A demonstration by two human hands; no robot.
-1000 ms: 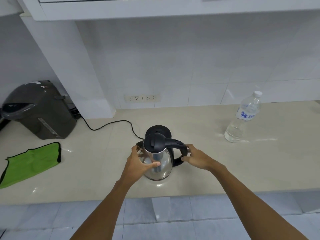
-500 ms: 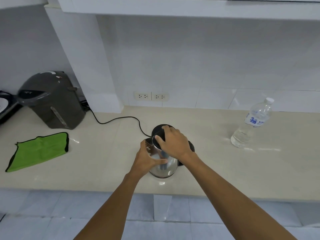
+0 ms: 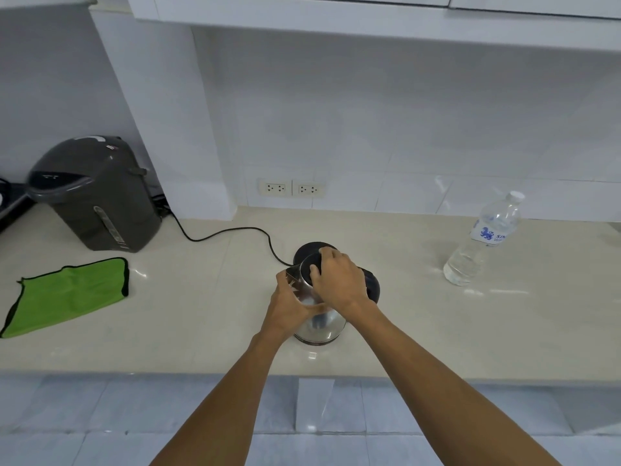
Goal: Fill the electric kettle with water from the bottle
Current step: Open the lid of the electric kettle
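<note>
A steel electric kettle (image 3: 319, 326) with a black lid and handle stands on the beige counter (image 3: 208, 317), in front of its round black base (image 3: 311, 248). My left hand (image 3: 289, 306) wraps the kettle's left side, just below the spout. My right hand (image 3: 339, 280) lies on top of the kettle, fingers curled over the black lid, hiding most of it. A clear plastic water bottle (image 3: 484, 240) with a white cap and blue label stands upright at the right, capped, apart from both hands.
A dark grey hot-water dispenser (image 3: 95, 193) sits at the back left, a green cloth (image 3: 67, 294) in front of it. A black cord (image 3: 232, 233) runs from the base toward the left wall. Two wall sockets (image 3: 291, 188) are behind. The counter's front edge is close to me.
My right hand left the kettle's handle and came onto the lid, where its fingers now grip the lid's rim. My left hand stays on the kettle's side.
</note>
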